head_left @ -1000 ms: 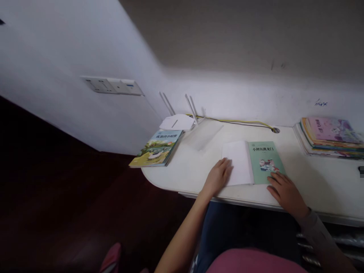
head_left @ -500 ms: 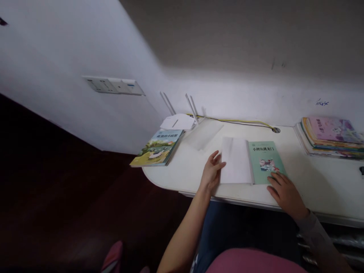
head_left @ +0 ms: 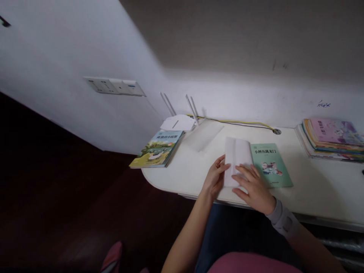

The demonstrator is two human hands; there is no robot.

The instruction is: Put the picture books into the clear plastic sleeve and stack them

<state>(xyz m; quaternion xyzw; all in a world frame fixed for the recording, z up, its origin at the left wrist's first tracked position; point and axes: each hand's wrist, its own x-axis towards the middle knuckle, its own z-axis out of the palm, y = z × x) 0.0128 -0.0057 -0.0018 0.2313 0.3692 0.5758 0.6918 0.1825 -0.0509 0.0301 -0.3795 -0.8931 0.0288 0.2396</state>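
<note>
A green-covered book [head_left: 272, 156] lies on the white desk [head_left: 309, 193], its printed cover facing up. Against its left side is a white sheet [head_left: 241, 149] with a lengthwise crease; I cannot tell whether it is attached to the book. My left hand [head_left: 216, 177] pinches the sheet's left edge, thumb on top and fingers beneath. Across the lower right of the sheet rests my right hand [head_left: 254, 190], fingers spread, touching its surface. A grey band [head_left: 283, 220] circles my right wrist.
A translucent sheet [head_left: 203, 135] lies behind my left hand, by a white router [head_left: 179, 123] with upright antennas. Picture books [head_left: 157, 149] sit at the desk's left end, and a book stack [head_left: 334, 132] at the right. Cables [head_left: 241, 123] run along the wall.
My right hand has moved left from the green book onto the white sheet. The sheet now shows a fold near its left side, and my left hand has shifted slightly right.
</note>
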